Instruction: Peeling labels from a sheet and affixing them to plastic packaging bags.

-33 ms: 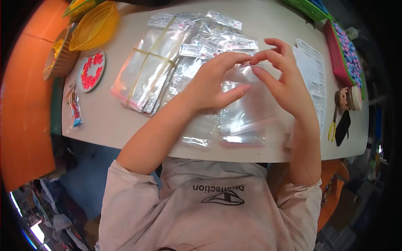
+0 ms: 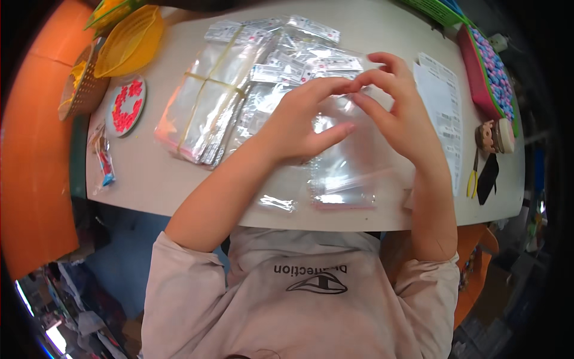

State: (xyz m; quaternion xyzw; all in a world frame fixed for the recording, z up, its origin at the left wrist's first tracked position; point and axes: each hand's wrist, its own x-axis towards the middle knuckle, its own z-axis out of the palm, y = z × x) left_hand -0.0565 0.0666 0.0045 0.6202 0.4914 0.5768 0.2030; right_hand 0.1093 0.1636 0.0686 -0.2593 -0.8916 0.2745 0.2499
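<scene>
A clear plastic bag (image 2: 344, 179) lies flat in front of me, its upper end under my fingertips. My right hand (image 2: 394, 105) pinches the upper edge of this bag between thumb and index finger. My left hand (image 2: 302, 119) meets it there, its fingers stretched out to the edge and its thumb held apart, pointing right. More clear bags with printed header strips (image 2: 278, 75) lie loosely beyond and beside my left hand. To their left is a thick stack of clear bags (image 2: 209, 102), tied crosswise with a yellowish band. The exact grip at the fingertips is partly hidden.
At left are a plate of small red pieces (image 2: 127, 107), a small wrapped item (image 2: 106, 161) and yellow baskets (image 2: 128, 45). At right lie printed sheets (image 2: 442, 113), a pink basket of purple-blue beads (image 2: 478, 72), a jar (image 2: 496, 136), yellow-handled pliers (image 2: 472, 182) and a black object (image 2: 488, 179).
The whole view has shifted slightly. Both hands keep nearly the same pose at the bag's upper edge.
</scene>
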